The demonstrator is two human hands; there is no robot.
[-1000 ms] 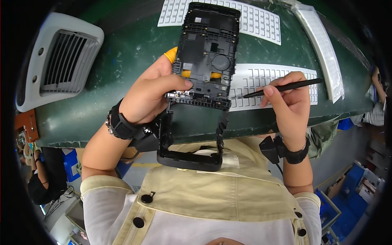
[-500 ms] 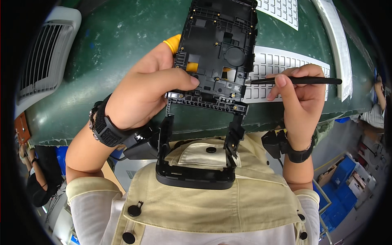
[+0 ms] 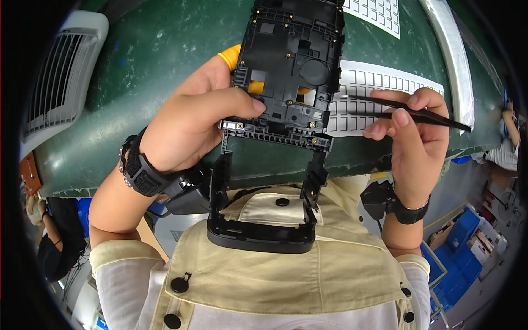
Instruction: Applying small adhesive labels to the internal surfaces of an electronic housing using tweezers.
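Note:
My left hand grips a black plastic frame by its left side, thumb across the front, with yellow finger cots showing behind it. The frame is held upright over the green table edge, its open lower loop hanging in front of my chest. My right hand pinches black tweezers, their tips pointing left toward the frame's right edge. Behind the tips lies a white sheet of small stickers.
A green table fills the upper view. A white vented housing sits at its left. Another white sticker sheet and a long white strip lie at the upper right. Blue crates stand on the floor at right; other people sit at both sides.
The frame has come up closer to the camera and now looks larger. My right hand has moved the tweezers from the sticker sheet toward the frame's right edge.

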